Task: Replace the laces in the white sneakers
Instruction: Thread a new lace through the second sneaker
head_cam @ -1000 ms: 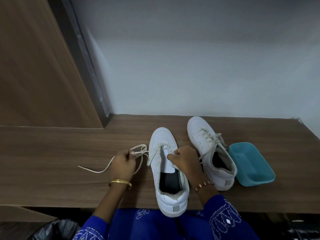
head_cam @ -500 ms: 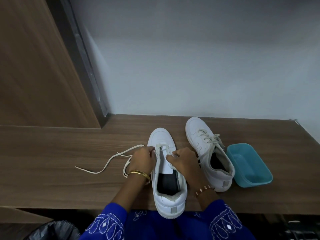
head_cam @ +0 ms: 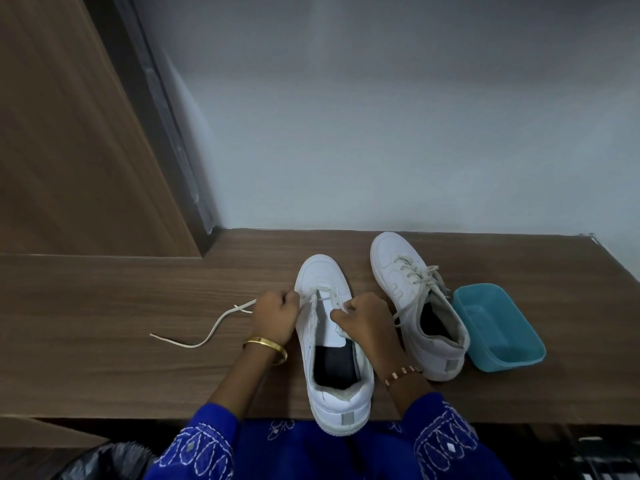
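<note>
A white sneaker (head_cam: 322, 275) stands toe-away at the front of the wooden desk (head_cam: 104, 306), its heel over the desk's edge. A cream lace (head_cam: 207, 336) runs through its front eyelets only, and its long free end trails left across the desk. My left hand (head_cam: 275, 315) is curled against the shoe's left side and grips the lace there. My right hand (head_cam: 365, 318) pinches the lace's other end over the tongue. A second white sneaker (head_cam: 412, 289), fully laced, stands to the right.
A teal plastic tub (head_cam: 498, 327) sits right of the second sneaker. A grey wall closes the desk's far side, with a wooden panel (head_cam: 69, 150) at the left. A black bag (head_cam: 110, 459) lies below the desk's front edge at the bottom left.
My left hand moved right from the desk to the sneaker's left side, drawing the lace with it, so the trailing loop shrank. My right hand stayed at the tongue.
</note>
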Demonstrator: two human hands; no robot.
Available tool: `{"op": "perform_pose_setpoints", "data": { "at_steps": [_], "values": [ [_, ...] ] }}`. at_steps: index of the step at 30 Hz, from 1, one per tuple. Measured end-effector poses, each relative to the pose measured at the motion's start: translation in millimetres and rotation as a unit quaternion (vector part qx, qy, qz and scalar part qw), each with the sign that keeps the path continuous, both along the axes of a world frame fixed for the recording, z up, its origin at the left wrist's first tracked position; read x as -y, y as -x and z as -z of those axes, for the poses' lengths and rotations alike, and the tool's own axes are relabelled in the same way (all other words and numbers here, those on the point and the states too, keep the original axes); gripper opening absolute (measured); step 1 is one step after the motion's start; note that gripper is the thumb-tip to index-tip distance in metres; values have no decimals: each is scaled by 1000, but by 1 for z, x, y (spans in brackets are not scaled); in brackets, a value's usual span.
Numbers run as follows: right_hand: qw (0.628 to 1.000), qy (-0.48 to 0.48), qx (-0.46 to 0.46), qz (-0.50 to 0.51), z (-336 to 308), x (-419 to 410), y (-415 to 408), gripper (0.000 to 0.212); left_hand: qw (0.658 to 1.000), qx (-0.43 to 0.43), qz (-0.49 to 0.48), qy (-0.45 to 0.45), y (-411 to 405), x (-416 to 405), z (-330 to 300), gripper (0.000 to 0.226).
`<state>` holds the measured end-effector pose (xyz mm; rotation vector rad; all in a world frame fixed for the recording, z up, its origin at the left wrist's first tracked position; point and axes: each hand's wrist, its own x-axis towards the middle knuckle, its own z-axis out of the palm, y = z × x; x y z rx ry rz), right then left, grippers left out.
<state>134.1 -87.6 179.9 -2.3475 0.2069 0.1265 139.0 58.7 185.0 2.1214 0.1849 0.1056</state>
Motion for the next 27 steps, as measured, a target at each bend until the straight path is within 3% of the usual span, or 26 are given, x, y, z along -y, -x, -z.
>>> {"op": "perform_pose_setpoints", "data": {
  "at_steps": [9,18,21,24,27],
  "values": [
    [1000,0,-8,7,-3,2,-2,42,996,-4,83,30,2,-7,8,64],
    [999,28,-36,-14,-6,3,-4,49,996,-22,62,57,6,-10,2,27],
    [999,50,-4,-22,-13,2,-1,27,988,-33,28,149,3,-10,-10,35],
    [994,13,103,-34,-26,-6,8,24,954,-96,15,283,-5,-8,-26,30],
    [991,-73,76,-80,-38,-23,16,17,906,-165,19,389,-11,-10,-36,25]
  ]
}}
